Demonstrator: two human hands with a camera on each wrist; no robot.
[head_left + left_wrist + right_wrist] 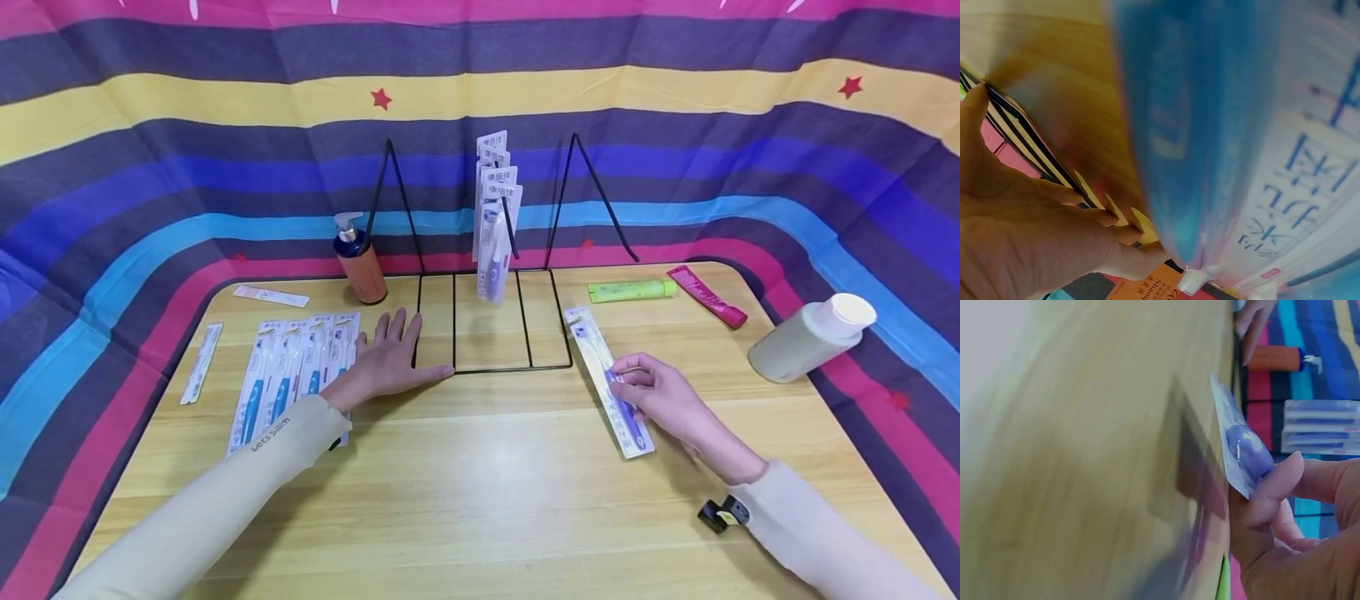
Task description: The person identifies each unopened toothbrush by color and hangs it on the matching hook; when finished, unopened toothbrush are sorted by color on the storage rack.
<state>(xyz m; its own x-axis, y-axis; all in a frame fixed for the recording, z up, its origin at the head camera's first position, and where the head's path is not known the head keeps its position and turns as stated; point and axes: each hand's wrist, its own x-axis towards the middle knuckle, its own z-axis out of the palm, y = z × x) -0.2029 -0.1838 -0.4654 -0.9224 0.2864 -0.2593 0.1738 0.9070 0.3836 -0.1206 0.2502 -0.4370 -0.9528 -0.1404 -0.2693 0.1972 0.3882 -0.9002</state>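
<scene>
My right hand [663, 396] pinches a packaged purple toothbrush [600, 367] by its edge, low over the table's right half. In the right wrist view, thumb and fingers close on the toothbrush pack [1244, 450], tilted off the wood. Fingers spread, my left hand [386, 358] lies at the front left corner of a black wire display rack [510, 367], its thumb at the base wire. Several packaged purple toothbrushes [495, 250] hang from the rack's middle hook. Beside my left wrist lies a row of packaged blue toothbrushes [258, 383], partly covered by the sleeve.
An orange pump bottle [363, 275] stands behind the left hand. Two slim packets [201, 364] lie at the table's left. To the right are a green tube [632, 290], a magenta tube [707, 297] and a pale bottle [798, 342]. Striped cloth [247, 108] surrounds the table.
</scene>
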